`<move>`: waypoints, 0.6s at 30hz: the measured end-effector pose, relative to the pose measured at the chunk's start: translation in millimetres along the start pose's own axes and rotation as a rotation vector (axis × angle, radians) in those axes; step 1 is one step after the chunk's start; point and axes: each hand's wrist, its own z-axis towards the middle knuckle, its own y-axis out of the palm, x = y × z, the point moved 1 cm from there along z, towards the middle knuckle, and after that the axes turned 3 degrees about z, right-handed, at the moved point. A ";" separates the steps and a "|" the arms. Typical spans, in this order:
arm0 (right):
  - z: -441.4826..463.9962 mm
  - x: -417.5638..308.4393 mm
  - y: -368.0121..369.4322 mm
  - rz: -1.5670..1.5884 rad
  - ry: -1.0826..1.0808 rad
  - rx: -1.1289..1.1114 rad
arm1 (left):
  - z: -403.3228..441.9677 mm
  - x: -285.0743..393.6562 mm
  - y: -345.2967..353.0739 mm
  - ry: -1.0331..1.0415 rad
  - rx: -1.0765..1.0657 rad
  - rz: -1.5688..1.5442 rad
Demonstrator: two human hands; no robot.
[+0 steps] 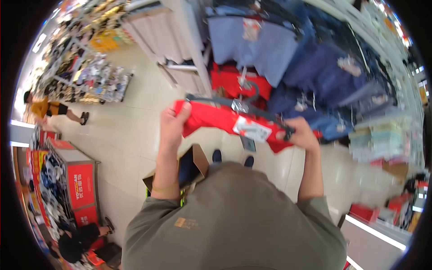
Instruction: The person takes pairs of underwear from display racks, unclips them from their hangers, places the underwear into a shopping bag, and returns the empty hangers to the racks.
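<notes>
A red garment [211,120] hangs from a dark clip hanger [261,112] held out in front of me, a white tag [252,129] lying on its front. My left hand [174,120] is closed on the garment's left end, thumb on the cloth just beside the hanger's clip. At the other end, my right hand [303,133] is closed around the hanger's right clip and the edge of the cloth. The hanger's hook points away from me. Behind it, more red clothing [225,81] hangs below a pair of light blue shorts [252,45].
Racks of blue denim clothing [328,72] stand ahead and to the right. An open cardboard box [194,164] is by my left forearm. Folded pale clothes [382,139] are stacked at right. Two people, one with a yellow top [40,109], are at left near a red-signed bin [83,184].
</notes>
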 end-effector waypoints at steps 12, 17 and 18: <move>-19.7 -13.6 -9.2 0.139 0.007 0.144 | 7.0 -6.4 -6.6 0.069 -0.056 -0.060; -13.5 -22.4 2.5 0.171 -0.095 0.242 | 8.0 -5.0 -17.8 0.053 -0.076 0.004; -12.7 -23.4 5.6 0.189 -0.095 0.241 | 8.0 -5.7 -21.1 0.044 -0.091 0.031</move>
